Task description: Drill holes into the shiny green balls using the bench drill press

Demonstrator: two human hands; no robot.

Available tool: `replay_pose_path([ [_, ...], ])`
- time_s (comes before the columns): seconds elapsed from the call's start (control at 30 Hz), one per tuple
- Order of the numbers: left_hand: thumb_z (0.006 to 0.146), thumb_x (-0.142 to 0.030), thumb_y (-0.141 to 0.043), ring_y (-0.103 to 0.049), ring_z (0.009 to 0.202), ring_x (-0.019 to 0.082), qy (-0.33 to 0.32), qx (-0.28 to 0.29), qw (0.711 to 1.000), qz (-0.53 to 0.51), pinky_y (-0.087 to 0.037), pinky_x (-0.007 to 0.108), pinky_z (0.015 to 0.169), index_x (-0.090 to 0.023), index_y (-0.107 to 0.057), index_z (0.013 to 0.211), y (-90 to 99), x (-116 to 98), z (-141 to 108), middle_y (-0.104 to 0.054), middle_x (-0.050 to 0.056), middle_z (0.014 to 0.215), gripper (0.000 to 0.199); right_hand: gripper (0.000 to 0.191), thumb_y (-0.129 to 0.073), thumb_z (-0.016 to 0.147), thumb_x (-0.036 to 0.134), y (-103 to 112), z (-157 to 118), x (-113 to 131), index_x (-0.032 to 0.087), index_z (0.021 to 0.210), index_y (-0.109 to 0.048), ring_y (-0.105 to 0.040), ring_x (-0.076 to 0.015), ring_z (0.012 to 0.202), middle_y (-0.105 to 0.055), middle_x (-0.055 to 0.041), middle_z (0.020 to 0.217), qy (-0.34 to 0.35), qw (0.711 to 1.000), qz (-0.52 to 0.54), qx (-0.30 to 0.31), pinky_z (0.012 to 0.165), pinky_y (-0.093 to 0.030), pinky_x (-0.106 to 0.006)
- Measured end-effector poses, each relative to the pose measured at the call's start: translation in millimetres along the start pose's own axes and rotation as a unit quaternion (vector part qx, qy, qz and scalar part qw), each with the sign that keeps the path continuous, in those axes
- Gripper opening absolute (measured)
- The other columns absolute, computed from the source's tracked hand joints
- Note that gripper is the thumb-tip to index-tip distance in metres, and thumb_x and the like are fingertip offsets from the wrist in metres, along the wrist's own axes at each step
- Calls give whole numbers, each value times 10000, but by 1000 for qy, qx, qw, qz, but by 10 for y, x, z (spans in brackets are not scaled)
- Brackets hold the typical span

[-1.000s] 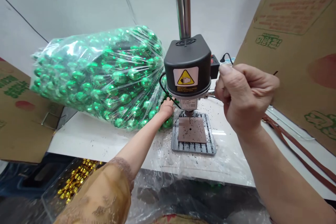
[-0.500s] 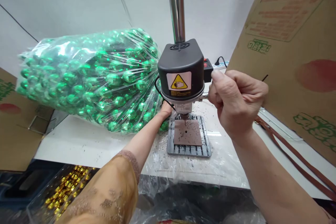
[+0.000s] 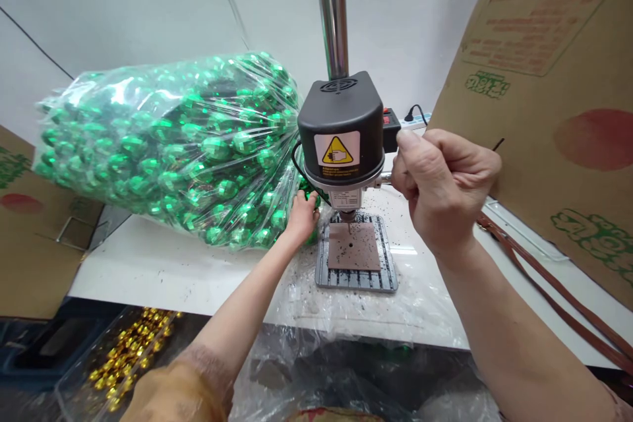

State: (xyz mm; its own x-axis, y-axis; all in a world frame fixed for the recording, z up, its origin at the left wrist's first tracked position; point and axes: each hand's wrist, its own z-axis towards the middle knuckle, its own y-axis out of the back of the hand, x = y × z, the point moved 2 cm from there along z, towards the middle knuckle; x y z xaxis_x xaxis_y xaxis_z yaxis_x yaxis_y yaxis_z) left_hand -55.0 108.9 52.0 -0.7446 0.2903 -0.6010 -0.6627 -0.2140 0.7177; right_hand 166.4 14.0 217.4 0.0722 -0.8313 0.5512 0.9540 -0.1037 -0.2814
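Note:
My right hand (image 3: 442, 188) is closed in a fist at the side of a small black bench drill press (image 3: 341, 125), on the end of its feed lever (image 3: 386, 179). Its fingers cover the lever's grip. My left hand (image 3: 301, 219) is at the mouth of a clear plastic bag (image 3: 163, 145) full of shiny green faceted balls, left of the drill. Its fingers are curled on a green ball (image 3: 311, 199), partly hidden by them. Below the drill bit, a brown square board (image 3: 354, 257) with a dark hole lies on the slotted metal base (image 3: 356, 282).
Dark shavings dot the base and white table (image 3: 198, 280). Cardboard boxes stand at right (image 3: 544, 112) and left (image 3: 34, 231). A brown strap (image 3: 554, 293) lies at right. Gold balls (image 3: 131, 349) sit in a clear container below the table edge. A power strip (image 3: 414, 122) is behind.
My left hand has come back toward me and left from behind the drill head, so its fingers now show. My right hand stays almost where it was.

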Motion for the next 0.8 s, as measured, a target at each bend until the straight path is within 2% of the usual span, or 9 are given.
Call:
replay_pose_path([
  [0.13, 868, -228, -682, -513, 1360, 327, -46, -49, 996, -61, -410, 478, 1161, -248, -662, 1287, 255, -192, -507, -564, 138, 1397, 420, 515, -660, 916, 252, -10, 3, -10, 172, 485, -389, -293, -28, 409, -357, 66, 431, 5, 1000, 0, -12, 430, -198, -274],
  [0.23, 882, -345, -718, -620, 1203, 275, 34, -70, 963, -256, -521, 422, 1049, -268, -685, 1254, 296, -317, -807, -655, 93, 1285, 382, 523, -674, 911, 282, -8, 3, -22, 178, 490, -383, -280, -33, 415, -346, 55, 429, 2, 1000, -8, -15, 444, -206, -286],
  [0.27, 885, -385, -720, -655, 1123, 257, 83, -59, 934, -342, -562, 404, 980, -262, -683, 1253, 274, -340, -877, -681, 84, 1233, 390, 531, -678, 911, 305, -6, 3, -26, 180, 491, -377, -278, -36, 420, -343, 51, 431, 1, 1000, -12, -15, 455, -211, -291],
  [0.33, 892, -438, -717, -693, 1004, 226, 177, -25, 851, -493, -610, 376, 866, -250, -666, 1270, 206, -368, -969, -709, 75, 1164, 426, 543, -683, 911, 351, 0, 3, -34, 184, 498, -371, -279, -40, 428, -341, 45, 438, 2, 1000, -18, -10, 474, -220, -299],
  [0.4, 898, -469, -720, -712, 958, 210, 235, -1, 778, -582, -629, 364, 824, -246, -658, 1270, 148, -378, -1005, -720, 70, 1136, 438, 542, -682, 912, 359, 6, 5, -42, 184, 503, -372, -279, -40, 427, -339, 45, 437, 9, 1000, -16, -7, 479, -218, -299],
  [0.47, 898, -496, -729, -726, 953, 206, 259, 9, 741, -620, -634, 345, 801, -251, -660, 1259, 117, -376, -1005, -728, 67, 1126, 442, 532, -683, 913, 329, 11, 7, -49, 182, 502, -378, -280, -38, 420, -338, 46, 429, 19, 1000, -11, -6, 470, -210, -295],
  [0.53, 883, -506, -753, -735, 958, 207, 265, 16, 728, -632, -633, 326, 778, -254, -662, 1255, 101, -370, -991, -736, 64, 1127, 459, 526, -680, 914, 299, 13, 9, -55, 180, 497, -383, -284, -35, 415, -344, 45, 420, 23, 1000, -10, -8, 460, -207, -292],
  [0.63, 849, -443, -808, -738, 949, 198, 267, 31, 729, -630, -628, 316, 793, -233, -683, 1213, 86, -365, -974, -751, 62, 1120, 438, 533, -672, 921, 302, 8, 7, -57, 182, 495, -375, -289, -34, 412, -343, 47, 416, 21, 1000, -16, -10, 455, -216, -288],
  [0.8, 882, -445, -768, -745, 961, 221, 297, 71, 714, -630, -632, 368, 848, -181, -686, 1111, 71, -371, -991, -763, 100, 1101, 359, 547, -672, 917, 358, -4, 3, -54, 192, 504, -355, -273, -39, 411, -327, 48, 425, 24, 1000, -15, -12, 446, -221, -286],
])
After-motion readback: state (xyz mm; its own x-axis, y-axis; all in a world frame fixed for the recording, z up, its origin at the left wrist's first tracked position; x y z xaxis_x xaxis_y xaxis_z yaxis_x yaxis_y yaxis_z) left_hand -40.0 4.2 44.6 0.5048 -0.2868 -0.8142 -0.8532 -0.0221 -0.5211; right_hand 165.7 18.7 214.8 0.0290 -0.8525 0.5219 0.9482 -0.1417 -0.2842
